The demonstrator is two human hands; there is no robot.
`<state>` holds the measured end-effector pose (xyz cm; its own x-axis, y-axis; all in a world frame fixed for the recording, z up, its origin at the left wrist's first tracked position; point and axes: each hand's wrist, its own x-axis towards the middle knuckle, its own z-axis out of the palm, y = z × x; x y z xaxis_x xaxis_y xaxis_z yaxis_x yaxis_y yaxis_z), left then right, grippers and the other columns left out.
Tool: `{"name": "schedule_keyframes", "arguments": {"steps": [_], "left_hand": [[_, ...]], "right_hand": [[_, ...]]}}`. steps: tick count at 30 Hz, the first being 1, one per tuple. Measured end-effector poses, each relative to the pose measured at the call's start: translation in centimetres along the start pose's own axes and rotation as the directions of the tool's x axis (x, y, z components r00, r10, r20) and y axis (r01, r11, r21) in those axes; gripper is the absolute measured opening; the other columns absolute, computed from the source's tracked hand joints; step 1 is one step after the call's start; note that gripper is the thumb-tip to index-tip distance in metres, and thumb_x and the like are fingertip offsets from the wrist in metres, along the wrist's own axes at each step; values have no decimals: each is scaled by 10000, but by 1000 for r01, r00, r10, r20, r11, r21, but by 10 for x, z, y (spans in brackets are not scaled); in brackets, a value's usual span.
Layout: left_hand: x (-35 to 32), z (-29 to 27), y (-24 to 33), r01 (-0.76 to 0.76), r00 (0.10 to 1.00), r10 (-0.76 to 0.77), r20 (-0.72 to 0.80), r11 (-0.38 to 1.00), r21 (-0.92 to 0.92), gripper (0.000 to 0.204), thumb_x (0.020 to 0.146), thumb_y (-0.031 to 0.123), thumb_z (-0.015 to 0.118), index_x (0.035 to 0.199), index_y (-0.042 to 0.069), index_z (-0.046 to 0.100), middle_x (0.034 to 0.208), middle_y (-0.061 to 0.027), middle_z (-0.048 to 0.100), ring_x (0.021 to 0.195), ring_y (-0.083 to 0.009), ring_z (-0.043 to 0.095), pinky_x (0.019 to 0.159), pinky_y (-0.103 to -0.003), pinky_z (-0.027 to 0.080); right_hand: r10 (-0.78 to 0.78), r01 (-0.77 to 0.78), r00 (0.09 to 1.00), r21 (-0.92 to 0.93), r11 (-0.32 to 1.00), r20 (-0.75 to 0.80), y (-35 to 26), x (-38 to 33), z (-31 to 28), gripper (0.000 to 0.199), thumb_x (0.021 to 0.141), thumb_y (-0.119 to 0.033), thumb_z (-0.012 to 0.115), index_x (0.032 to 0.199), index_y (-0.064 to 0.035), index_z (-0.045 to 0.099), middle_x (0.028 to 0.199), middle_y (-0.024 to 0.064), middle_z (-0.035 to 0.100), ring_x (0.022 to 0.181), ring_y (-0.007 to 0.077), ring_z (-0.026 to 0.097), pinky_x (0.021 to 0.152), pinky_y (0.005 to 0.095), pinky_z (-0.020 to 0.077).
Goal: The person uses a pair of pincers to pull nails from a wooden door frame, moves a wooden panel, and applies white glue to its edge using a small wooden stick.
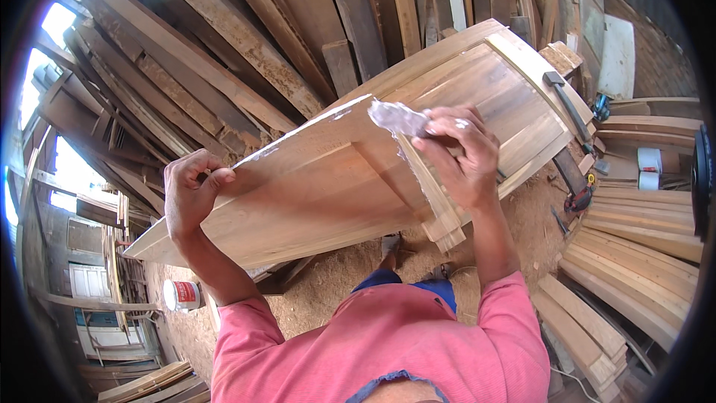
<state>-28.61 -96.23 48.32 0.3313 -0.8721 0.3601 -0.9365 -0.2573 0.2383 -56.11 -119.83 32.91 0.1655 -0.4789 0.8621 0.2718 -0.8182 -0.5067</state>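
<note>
A large wooden door panel [321,179] lies tilted in front of me, its upper edge smeared with pale filler. My left hand [190,190] grips that upper edge near the panel's left end. My right hand [461,153] holds a putty knife [399,119] loaded with whitish filler and presses it against the top edge near the middle crosspiece. A pink shirt and both forearms come in from the lower edge.
Many rough planks [246,37] lean behind the panel. A hammer [565,101] rests on the panel's far right end. Stacked pale boards [634,276] lie at the right, a small red-and-white can [181,295] stands on the sawdust floor at left.
</note>
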Motion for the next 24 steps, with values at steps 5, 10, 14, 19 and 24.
{"name": "schedule_keyframes", "arguments": {"steps": [5, 10, 14, 19, 24], "left_hand": [[1, 1, 0, 15, 1000, -15, -3, 1000, -12, 297, 698, 239, 799, 707, 2, 621, 578, -89, 530, 530, -189, 521, 537, -303, 396], [0, 4, -2, -9, 1000, 9, 2, 999, -43, 258, 702, 194, 797, 715, -1, 629, 583, -78, 541, 537, -169, 511, 543, -296, 394], [-1, 5, -1, -7, 1000, 6, -14, 995, -103, 239, 723, 153, 783, 715, -17, 614, 594, -55, 529, 559, -132, 485, 557, -278, 386], [-2, 4, -7, 28, 1000, -26, 13, 992, -125, 231, 730, 126, 776, 720, -23, 599, 609, -45, 507, 580, -117, 456, 567, -267, 378], [1, 7, -8, 24, 1000, -23, 11, 995, -95, 224, 735, 113, 779, 727, -27, 604, 615, -37, 505, 590, -106, 452, 576, -260, 378]], "right_hand": [[54, -44, 994, -104, 994, 94, 8, -11, -7, 280, 716, 56, 799, 935, -32, 647, 942, 118, 692, 878, 230, 656, 737, 337, 541], [269, -272, 960, 23, 962, 78, 10, -54, -31, 282, 737, 78, 781, 945, -41, 632, 982, 108, 678, 874, 157, 648, 716, 285, 537], [367, -368, 930, 103, 924, 30, 3, -70, -31, 280, 752, 62, 777, 955, -53, 622, 1014, 95, 671, 863, 129, 630, 702, 269, 528], [178, -178, 984, -7, 984, 10, 3, -48, -3, 236, 752, 12, 780, 938, -35, 643, 973, 108, 701, 887, 253, 651, 744, 348, 533], [267, -261, 961, -75, 962, 75, 13, -77, -9, 239, 756, 12, 773, 945, -37, 636, 982, 107, 694, 890, 250, 643, 749, 344, 525]]}}
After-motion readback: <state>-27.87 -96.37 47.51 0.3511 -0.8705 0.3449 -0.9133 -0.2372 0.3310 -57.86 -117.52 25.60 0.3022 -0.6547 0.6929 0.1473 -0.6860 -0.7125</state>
